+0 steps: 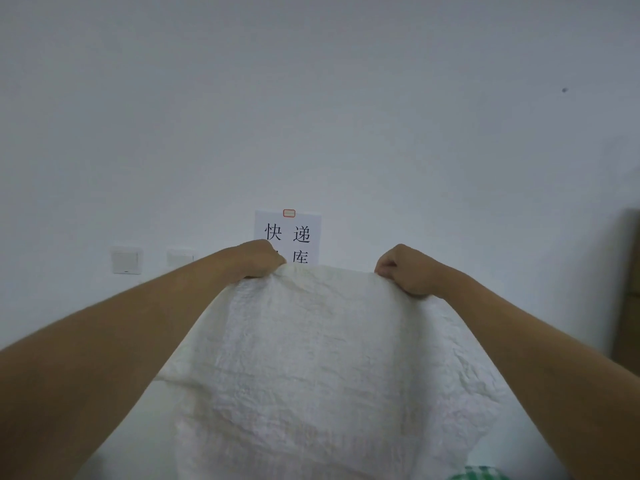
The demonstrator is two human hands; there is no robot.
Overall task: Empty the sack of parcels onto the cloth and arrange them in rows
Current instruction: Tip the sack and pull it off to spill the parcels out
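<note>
Two hands: left hand (258, 259) and right hand (407, 271) each grip a top corner of the sack (311, 358).
Sack: white, held up, hanging between the arms.
Far: paper sign (298, 233), wall switch (125, 260).
Near right: green checked cloth (479, 473).

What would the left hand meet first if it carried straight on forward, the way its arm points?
Probably the paper sign on the wall, just beyond the left hand gripping the sack; depth is unclear.

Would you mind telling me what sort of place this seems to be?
Probably a parcel storeroom: a white paper sign on the plain wall reads "快递" (express delivery), brown cardboard boxes stand at the right edge, and both hands hold up a white woven sack.
</note>
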